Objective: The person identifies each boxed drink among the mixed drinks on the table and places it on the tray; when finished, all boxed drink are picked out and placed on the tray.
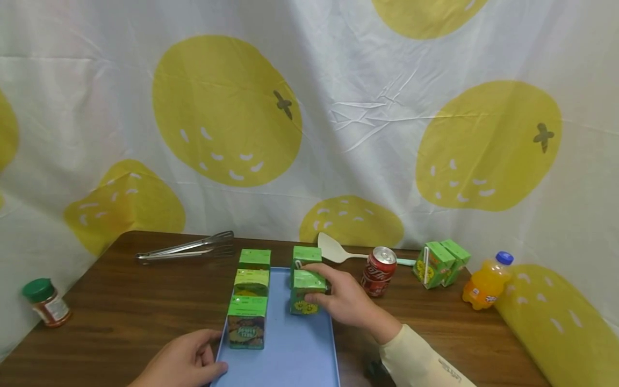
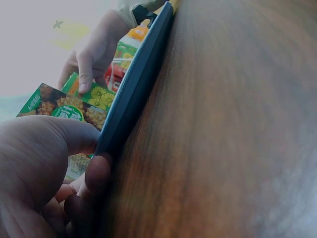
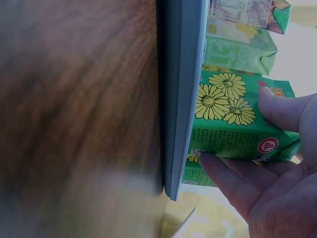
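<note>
A blue tray (image 1: 290, 355) bears two rows of drink cartons. My left hand (image 1: 181, 359) pinches its left rim, thumb on one side and fingers on the other, as the left wrist view shows. My right hand (image 1: 345, 295) grips a green drink carton (image 3: 228, 114) with yellow flowers, standing on the tray's right side. Behind that carton stands another green one (image 1: 307, 252). Down the left side are several cartons; the nearest one (image 1: 246, 330) has a brown picture on its front.
Metal tongs (image 1: 186, 250) and a spice jar (image 1: 47, 303) lie to the left. On the right are a white spatula (image 1: 333, 250), a red soda can (image 1: 379, 272), two more green cartons (image 1: 432, 263) and an orange drink bottle (image 1: 486, 282). A patterned cloth (image 1: 338, 134) hangs behind the wooden table.
</note>
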A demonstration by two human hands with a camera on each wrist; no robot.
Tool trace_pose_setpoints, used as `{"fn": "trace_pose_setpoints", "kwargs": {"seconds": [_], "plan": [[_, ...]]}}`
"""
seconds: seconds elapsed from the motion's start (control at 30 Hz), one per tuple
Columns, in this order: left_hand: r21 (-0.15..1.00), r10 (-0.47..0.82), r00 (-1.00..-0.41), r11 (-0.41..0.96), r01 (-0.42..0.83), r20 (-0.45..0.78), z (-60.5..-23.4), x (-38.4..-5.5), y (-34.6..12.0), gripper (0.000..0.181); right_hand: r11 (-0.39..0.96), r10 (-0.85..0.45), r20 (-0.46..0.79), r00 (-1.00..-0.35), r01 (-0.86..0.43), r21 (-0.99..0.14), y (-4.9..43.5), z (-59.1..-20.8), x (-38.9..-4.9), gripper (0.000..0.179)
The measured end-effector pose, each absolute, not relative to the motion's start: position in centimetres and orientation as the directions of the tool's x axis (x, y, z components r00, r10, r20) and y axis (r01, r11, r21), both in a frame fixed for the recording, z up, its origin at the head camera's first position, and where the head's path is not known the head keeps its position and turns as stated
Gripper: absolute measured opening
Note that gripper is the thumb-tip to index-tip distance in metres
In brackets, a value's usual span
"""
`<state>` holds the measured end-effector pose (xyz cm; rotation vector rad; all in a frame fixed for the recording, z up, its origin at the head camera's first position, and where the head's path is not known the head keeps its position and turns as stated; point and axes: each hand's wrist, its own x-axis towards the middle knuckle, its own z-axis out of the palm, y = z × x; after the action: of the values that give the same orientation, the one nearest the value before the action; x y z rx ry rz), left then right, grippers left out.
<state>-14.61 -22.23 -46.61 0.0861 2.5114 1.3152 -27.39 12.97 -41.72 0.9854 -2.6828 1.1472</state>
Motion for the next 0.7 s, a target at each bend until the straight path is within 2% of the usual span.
{"fn": "trace_pose_setpoints", "kwargs": {"seconds": [0.7], "plan": [[0.809, 0.185, -0.953, 0.58, -0.091, -0.24, -46.98, -14.73, -22.31, 0.075, 0.525, -0.497, 0.281, -0.821, -0.543, -0.655, 12.72, -42.05, -27.62, 0.061]]}}
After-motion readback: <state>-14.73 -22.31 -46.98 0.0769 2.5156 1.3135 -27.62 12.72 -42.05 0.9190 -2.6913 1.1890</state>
